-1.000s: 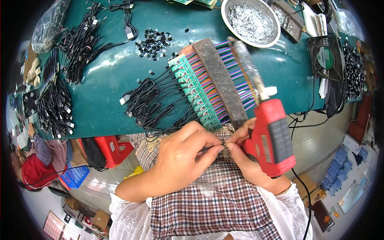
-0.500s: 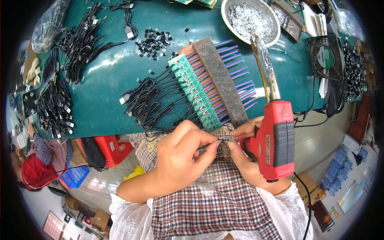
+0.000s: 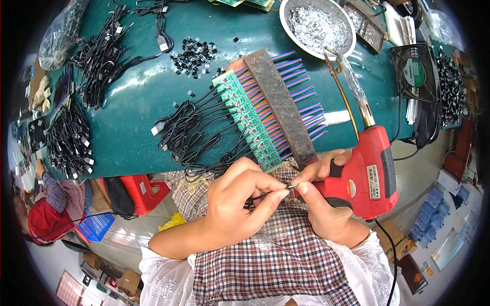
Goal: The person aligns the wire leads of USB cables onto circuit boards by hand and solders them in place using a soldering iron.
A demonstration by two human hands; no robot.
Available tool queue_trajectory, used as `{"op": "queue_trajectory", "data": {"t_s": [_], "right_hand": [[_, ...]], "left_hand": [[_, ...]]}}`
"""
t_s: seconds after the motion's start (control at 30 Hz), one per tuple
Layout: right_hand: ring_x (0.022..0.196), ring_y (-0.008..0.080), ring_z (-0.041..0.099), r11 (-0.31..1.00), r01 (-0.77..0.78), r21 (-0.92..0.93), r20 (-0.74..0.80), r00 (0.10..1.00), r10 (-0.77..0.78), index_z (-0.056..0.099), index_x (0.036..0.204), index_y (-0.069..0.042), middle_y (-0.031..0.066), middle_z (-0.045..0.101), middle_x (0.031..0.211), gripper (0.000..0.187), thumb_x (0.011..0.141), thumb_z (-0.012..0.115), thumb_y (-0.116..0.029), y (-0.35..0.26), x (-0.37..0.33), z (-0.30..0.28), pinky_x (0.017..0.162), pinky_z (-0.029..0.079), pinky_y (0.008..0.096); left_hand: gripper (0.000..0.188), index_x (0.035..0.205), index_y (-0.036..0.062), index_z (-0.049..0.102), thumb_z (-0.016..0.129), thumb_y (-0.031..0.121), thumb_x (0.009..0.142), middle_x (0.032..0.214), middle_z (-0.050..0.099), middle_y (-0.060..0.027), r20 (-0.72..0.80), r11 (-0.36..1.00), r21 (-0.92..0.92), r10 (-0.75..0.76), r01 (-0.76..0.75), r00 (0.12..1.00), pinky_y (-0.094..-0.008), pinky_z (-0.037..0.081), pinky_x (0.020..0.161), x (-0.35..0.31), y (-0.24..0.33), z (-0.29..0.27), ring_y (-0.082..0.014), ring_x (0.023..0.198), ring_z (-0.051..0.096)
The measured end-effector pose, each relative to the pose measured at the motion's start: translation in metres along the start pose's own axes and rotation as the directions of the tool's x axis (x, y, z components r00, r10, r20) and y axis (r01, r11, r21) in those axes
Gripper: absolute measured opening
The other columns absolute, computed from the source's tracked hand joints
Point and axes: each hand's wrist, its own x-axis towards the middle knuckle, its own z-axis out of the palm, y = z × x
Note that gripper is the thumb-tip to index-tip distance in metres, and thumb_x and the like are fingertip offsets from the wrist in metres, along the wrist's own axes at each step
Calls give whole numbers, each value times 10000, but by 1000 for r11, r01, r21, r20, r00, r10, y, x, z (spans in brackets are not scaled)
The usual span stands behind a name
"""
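Low in front of my apron, my left hand (image 3: 236, 199) pinches a thin black cable (image 3: 263, 195) between thumb and forefinger. Its tip reaches the thumb and forefinger of my right hand (image 3: 326, 209), which meet close by. That same hand holds a red soldering gun (image 3: 368, 171) with a dark grip, its metal nozzle and brass-coloured feed tube pointing up and away. Just beyond my hands lies a row of green circuit boards (image 3: 248, 122). Black cables run from their left side, and striped ribbon wires pass beneath a dark metal bar (image 3: 280, 104) on the right.
A white-rimmed bowl (image 3: 282, 23) of silvery scraps stands at the far side, left of a small fan (image 3: 414, 73). Small black parts (image 3: 194, 57) lie in a pile. Bundled black USB cables (image 3: 69, 140) cover the table's left. Another person (image 3: 51, 204) sits at far left.
The soldering gun has shifted right and tilted, its nozzle now leaning further from the boards. My hands have moved slightly right, and the cable's tip shows more plainly between my fingers.
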Motion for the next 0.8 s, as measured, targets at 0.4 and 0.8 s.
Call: {"op": "queue_trajectory", "data": {"t_s": [0.4,0.8], "right_hand": [[977,172,730,947,-5,-320,62,998,26,389,1195,-66,88,648,1007,508,874,726,138,-15,7,5,782,590,314],[813,157,602,905,75,-419,104,994,-34,615,998,-52,51,615,940,223,866,748,69,-17,11,5,693,491,311]], "left_hand": [[139,897,31,731,840,5,816,818,611,-44,-54,999,16,-48,49,997,-231,415,471,0,0,1,-66,552,530],[165,943,18,714,836,1,834,879,620,-61,33,993,66,-102,99,994,-232,459,555,1,6,-4,-82,640,563]]}}
